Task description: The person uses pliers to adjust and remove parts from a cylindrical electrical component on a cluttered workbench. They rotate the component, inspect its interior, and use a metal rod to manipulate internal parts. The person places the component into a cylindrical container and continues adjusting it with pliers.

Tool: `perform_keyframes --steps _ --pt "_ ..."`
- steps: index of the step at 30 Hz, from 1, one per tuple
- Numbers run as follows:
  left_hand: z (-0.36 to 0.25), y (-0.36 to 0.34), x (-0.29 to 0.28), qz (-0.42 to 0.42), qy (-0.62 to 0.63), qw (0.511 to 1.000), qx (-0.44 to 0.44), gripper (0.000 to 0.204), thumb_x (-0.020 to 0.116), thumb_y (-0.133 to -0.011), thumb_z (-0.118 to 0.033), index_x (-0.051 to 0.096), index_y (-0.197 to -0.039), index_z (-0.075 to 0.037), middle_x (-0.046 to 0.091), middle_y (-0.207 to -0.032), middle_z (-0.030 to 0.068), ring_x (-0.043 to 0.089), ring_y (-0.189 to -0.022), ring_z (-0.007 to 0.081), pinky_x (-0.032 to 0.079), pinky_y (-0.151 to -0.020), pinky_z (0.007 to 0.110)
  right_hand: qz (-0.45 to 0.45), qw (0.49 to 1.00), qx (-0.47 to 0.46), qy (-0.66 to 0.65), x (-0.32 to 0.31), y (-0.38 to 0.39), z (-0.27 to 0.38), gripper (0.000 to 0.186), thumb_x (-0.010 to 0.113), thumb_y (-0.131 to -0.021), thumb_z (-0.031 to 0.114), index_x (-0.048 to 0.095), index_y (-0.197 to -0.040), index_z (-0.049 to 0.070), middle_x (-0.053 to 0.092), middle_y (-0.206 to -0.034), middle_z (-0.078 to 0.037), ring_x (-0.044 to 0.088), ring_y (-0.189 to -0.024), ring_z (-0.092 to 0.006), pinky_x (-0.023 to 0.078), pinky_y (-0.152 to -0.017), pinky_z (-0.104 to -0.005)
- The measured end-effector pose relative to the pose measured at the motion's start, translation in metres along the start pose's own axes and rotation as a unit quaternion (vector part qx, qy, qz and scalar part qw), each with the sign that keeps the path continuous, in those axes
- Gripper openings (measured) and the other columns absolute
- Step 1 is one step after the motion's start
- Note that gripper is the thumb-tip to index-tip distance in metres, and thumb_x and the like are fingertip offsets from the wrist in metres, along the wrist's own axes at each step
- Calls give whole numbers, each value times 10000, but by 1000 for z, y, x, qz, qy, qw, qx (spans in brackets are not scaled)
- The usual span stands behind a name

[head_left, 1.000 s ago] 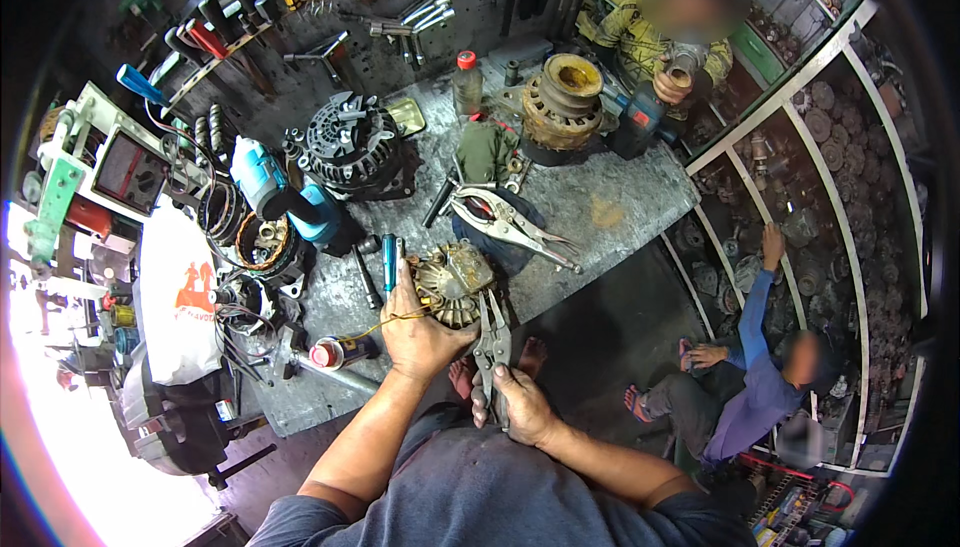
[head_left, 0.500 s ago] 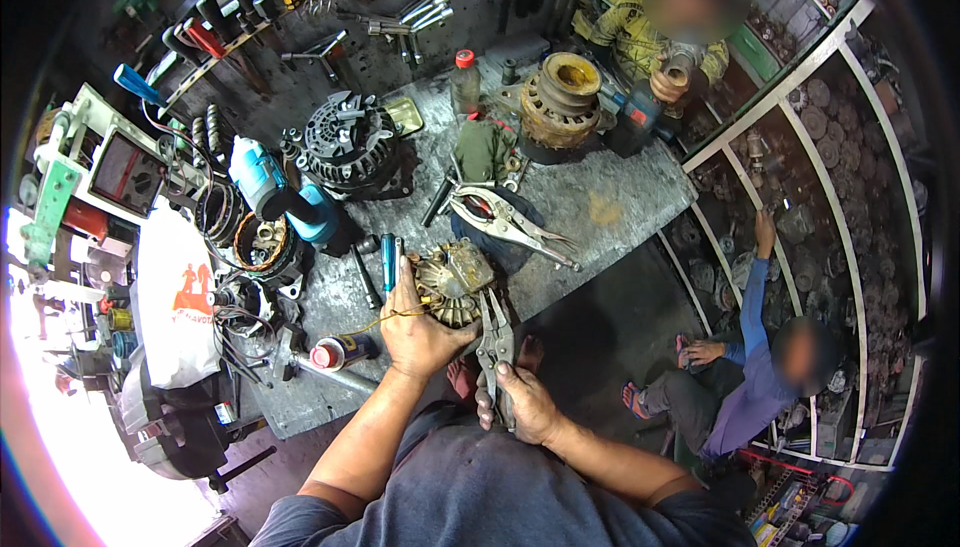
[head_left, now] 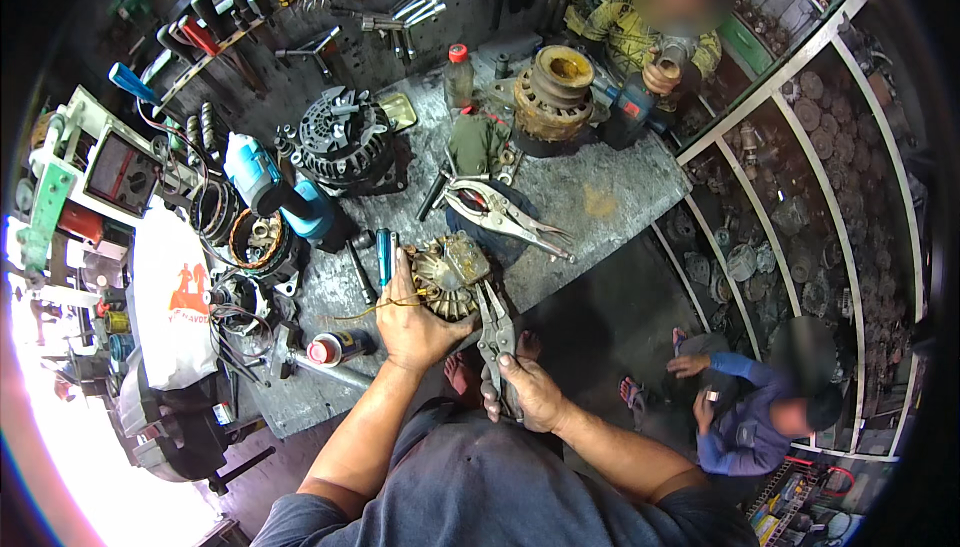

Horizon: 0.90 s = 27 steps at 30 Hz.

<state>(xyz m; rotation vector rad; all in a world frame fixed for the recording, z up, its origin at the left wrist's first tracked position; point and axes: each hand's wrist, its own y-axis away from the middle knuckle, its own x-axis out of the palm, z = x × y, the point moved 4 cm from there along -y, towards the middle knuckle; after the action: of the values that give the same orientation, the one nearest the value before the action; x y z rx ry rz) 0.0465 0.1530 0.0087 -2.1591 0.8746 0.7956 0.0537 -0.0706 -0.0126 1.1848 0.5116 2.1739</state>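
Note:
My left hand (head_left: 412, 322) holds a small, dirty alternator housing (head_left: 447, 265) steady on the metal bench, thumb along its lower side and a thin yellow wire beside the fingers. In my right hand (head_left: 525, 387) is a pair of long-nose locking pliers (head_left: 497, 332), its jaws at the lower right edge of the housing. Blue-handled tools (head_left: 385, 257) lie just left of the part. A second pair of locking pliers (head_left: 510, 217) rests above it, partly on a dark cloth. A red-capped can (head_left: 338, 348) lies left of my left hand.
Bench (head_left: 620, 182) carries a black alternator (head_left: 330, 147), a rusty housing (head_left: 552, 112), a blue drill (head_left: 255, 172) and a bottle (head_left: 460, 82). A white bag (head_left: 175, 337) and vise (head_left: 175, 427) are left. One co-worker (head_left: 610, 32) stands behind; another (head_left: 745, 437) crouches by the shelves (head_left: 820, 177).
The co-worker at lower right has lowered the raised arm from the shelves and now has a small object in hand. The view has shifted slightly; my grip on housing and pliers looks the same.

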Motion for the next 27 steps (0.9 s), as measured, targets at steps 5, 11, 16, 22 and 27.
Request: perform_keyframes --steps 5,11,16,22,27 --pt "1 0 -1 -7 -9 1000 27 1428 1025 -531 -363 308 -1690 63 660 -1464 251 695 -1229 446 563 -1075 495 38 999 -14 13 4 1 -2 531 539 -1143 591 627 -1183 70 646 -887 -38 634 -729 -159 560 -651 -341" --pt "5 1 0 17 6 1000 1 1462 1038 -499 -359 307 -1699 45 688 -1416 241 697 -1228 433 557 -1084 495 20 997 29 68 -17 7 13 532 514 -1156 583 639 -1132 66 646 -856 -46 628 -676 -171 563 -640 -344" --pt "5 1 0 27 -4 1000 4 1467 1042 -512 -382 297 -1699 54 682 -1429 243 686 -1251 425 546 -1106 487 26 995 24 98 -25 6 20 507 512 -1167 549 639 -1145 58 661 -855 -56 647 -683 -177 569 -623 -348" --pt "4 0 -1 11 -18 999 28 1447 1038 -526 -392 308 -1688 67 672 -1455 232 684 -1257 422 544 -1113 484 42 991 51 112 -32 9 31 500 561 -1146 540 618 -1205 47 678 -917 -77 673 -758 -203 598 -671 -389" --pt "4 1 1 21 -10 1000 -4 1458 1061 -519 -405 320 -1682 66 710 -1357 223 698 -1198 423 556 -1069 490 35 990 3 136 -34 12 28 519 536 -1157 543 631 -1206 35 678 -863 -75 667 -687 -194 595 -647 -371"
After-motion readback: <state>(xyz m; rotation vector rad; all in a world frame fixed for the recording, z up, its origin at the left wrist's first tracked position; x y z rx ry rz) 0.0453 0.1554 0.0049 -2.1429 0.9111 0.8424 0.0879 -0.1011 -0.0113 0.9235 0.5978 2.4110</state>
